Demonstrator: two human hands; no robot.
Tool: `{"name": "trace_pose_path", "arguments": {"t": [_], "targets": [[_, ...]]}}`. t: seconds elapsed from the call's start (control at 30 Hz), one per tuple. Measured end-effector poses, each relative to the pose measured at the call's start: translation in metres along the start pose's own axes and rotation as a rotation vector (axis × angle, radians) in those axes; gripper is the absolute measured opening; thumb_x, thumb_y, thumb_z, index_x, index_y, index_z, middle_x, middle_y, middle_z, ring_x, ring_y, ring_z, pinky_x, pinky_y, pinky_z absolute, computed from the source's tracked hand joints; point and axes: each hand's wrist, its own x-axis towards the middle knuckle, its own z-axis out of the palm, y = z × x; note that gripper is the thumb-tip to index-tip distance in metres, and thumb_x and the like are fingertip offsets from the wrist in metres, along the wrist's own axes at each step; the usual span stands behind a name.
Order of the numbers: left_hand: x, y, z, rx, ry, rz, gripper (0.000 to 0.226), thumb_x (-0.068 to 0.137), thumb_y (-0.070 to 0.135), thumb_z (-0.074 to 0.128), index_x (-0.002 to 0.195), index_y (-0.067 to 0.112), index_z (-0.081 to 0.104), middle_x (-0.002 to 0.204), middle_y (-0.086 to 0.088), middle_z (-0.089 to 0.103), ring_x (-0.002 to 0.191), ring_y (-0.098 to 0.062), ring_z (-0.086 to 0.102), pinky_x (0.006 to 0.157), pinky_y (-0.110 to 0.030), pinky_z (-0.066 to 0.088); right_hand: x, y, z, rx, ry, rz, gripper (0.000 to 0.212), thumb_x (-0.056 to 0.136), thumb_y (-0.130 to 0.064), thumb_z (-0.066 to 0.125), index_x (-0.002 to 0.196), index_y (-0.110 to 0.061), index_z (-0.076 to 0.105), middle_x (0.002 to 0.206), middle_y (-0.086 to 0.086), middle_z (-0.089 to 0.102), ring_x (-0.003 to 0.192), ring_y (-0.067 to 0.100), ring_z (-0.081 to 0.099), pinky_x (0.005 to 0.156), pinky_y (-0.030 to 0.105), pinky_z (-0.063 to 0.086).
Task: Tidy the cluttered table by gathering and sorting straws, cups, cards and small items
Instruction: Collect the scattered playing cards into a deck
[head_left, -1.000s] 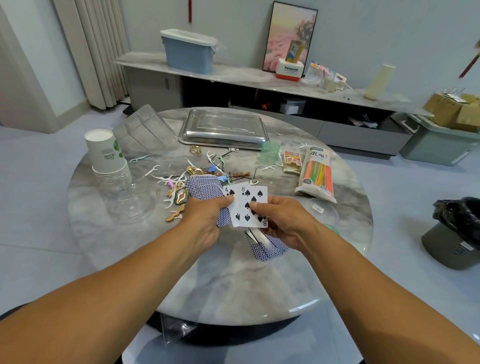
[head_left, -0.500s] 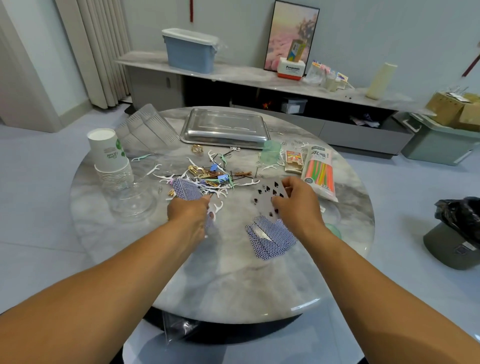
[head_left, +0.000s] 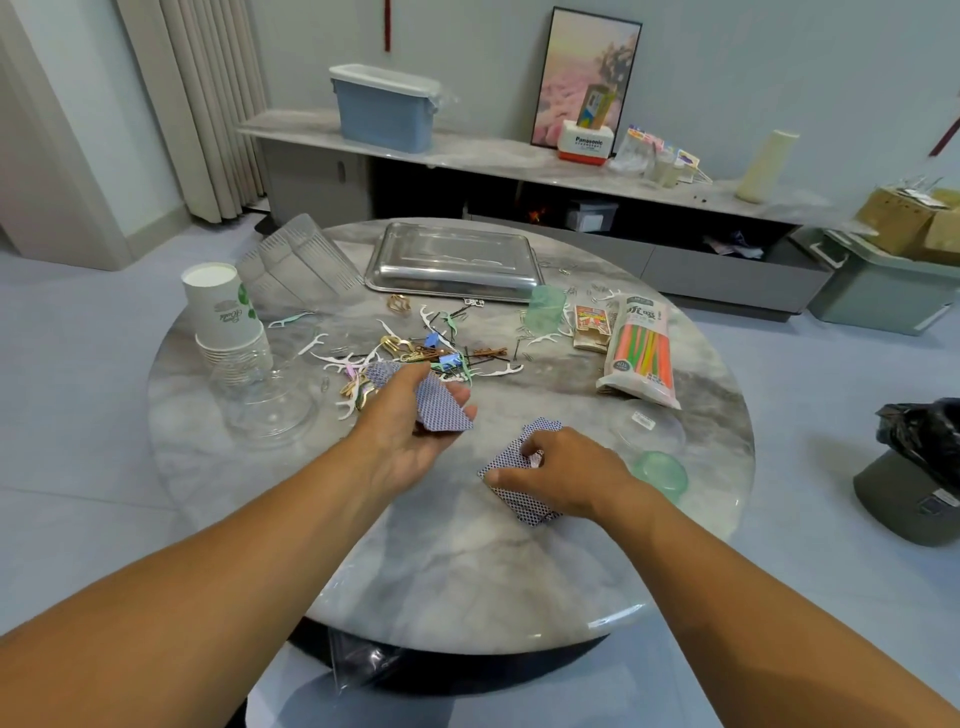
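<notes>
Gathering cards: left hand (head_left: 410, 431) at frame centre grips fanned card stack (head_left: 439, 408); right hand (head_left: 563, 475) pinches card pile (head_left: 514, 486) lying on tabletop (head_left: 467, 571), lower centre. Best: square pile edges, lift whole, merge with left stack.

1. "Panasonic" is printed in dark letters on the white face of a red-and-white box (head_left: 584, 141), which stands on the long shelf (head_left: 483, 156) just in front of the framed picture (head_left: 587, 78).
2. Large Chinese characters are printed on the white top of the straw packet (head_left: 641, 351), which lies on the round table, well in front of that box; they cannot be made out with certainty.
3. A round mark reading "40" is seen near the lower end of the same packet; the smaller print beside it is too small to read.
4. A green logo with script lettering is carried on the stacked paper cups (head_left: 223, 317), far to the left of the packet; the lettering is not legible.
</notes>
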Motion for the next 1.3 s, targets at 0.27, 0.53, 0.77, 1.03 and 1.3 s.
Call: {"name": "trace_pose_path", "arguments": {"t": [0.27, 0.53, 0.77, 1.03, 1.3], "targets": [[-0.005, -0.011, 0.006, 0.138, -0.075, 0.004, 0.025, 0.093, -0.013, 0.056, 0.117, -0.008, 0.06, 0.114, -0.026, 0.069, 0.097, -0.035, 0.071, 0.071, -0.041, 0.062, -0.003, -0.009, -0.021, 0.669, 0.215, 0.049, 0.056, 0.1, -0.06, 0.041, 0.092, -0.014, 0.072, 0.095, 0.004, 0.073, 0.083, 0.022, 0.069, 0.077, 0.036, 0.055], [-0.008, -0.019, 0.009, 0.202, -0.127, 0.067, 0.024, 0.088, -0.006, 0.068, 0.111, -0.007, 0.067, 0.113, -0.024, 0.072, 0.101, -0.038, 0.072, 0.087, -0.05, 0.059, -0.004, -0.02, -0.025, 1.24, -0.111, -0.001, 0.022, 0.081, -0.026, 0.085, 0.087, -0.015, 0.067, 0.064, -0.005, 0.068, 0.048, 0.005, 0.053, 0.045, 0.019, 0.043], [-0.006, -0.019, 0.006, 0.259, -0.088, 0.089, 0.029, 0.09, -0.012, 0.06, 0.118, -0.009, 0.063, 0.11, -0.025, 0.073, 0.099, -0.04, 0.072, 0.082, -0.053, 0.06, -0.004, -0.013, -0.03, 1.292, -0.152, 0.073, 0.023, 0.088, -0.024, 0.077, 0.102, -0.007, 0.071, 0.079, 0.003, 0.074, 0.06, 0.009, 0.062, 0.05, 0.019, 0.051], [0.007, -0.017, -0.001, 0.281, 0.191, 0.141, 0.035, 0.082, -0.015, 0.07, 0.114, -0.002, 0.064, 0.102, -0.02, 0.073, 0.068, -0.031, 0.074, 0.055, -0.045, 0.06, 0.0, 0.004, -0.03, 1.0, -0.046, 0.191, 0.019, 0.087, -0.022, 0.079, 0.091, -0.007, 0.069, 0.078, 0.006, 0.068, 0.054, 0.008, 0.056, 0.045, 0.019, 0.041], [0.002, -0.011, 0.002, 0.242, 0.139, 0.079, 0.051, 0.079, -0.013, 0.075, 0.125, -0.003, 0.058, 0.112, -0.021, 0.072, 0.084, -0.038, 0.074, 0.064, -0.05, 0.062, -0.005, -0.002, -0.031, 0.939, 0.179, 0.13, 0.043, 0.093, -0.058, 0.061, 0.112, -0.02, 0.07, 0.114, 0.003, 0.073, 0.096, 0.021, 0.069, 0.079, 0.037, 0.054]]}}
